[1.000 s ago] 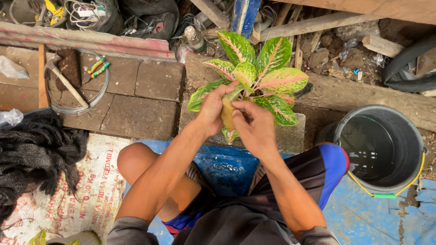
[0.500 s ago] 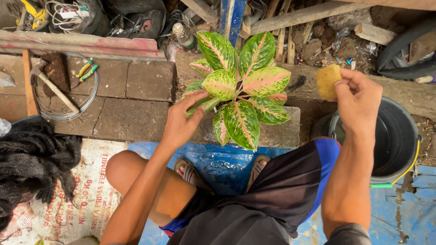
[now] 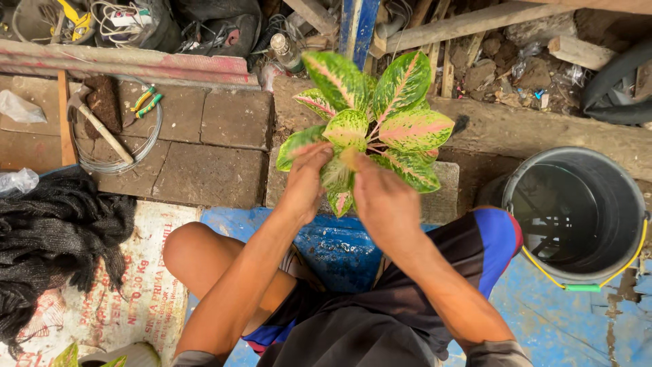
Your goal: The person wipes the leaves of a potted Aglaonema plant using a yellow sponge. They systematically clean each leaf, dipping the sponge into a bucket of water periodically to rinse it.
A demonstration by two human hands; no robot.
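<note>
Head view: sitting low with knees apart on a blue sheet point(image 3: 339, 251), both arms reaching forward into a plant point(image 3: 370, 129) with green leaves marked pink and cream. Standing at the near edge of the paving blocks point(image 3: 210, 173), that plant, right between the knees and just beyond the sheet's far edge. Curling around the lower leaves from the left side, the left hand point(image 3: 305, 180), fingers bent and partly closed on a leaf near the stem. Pressing in from the right, the right hand point(image 3: 380, 194), fingers bunched together at the plant's base, thumb tip showing pale against the leaves; whether anything more than leaf is being pinched there cannot be told, the fingertips being hidden by foliage. Sitting well apart to the right, at the right edge of the sheet, a dark bucket point(image 3: 577, 214) with a yellow handle and green grip. Lying on the blocks toward the far left corner, a hammer point(image 3: 102, 126) inside a coil of wire point(image 3: 146, 153), with green-handled pliers point(image 3: 146, 102) just beside. Spreading along the left edge, a heap of black netting point(image 3: 54, 238) over a printed sack point(image 3: 146, 285). Piling up along the far edge, wooden beams point(image 3: 468, 24) and rubble.
</note>
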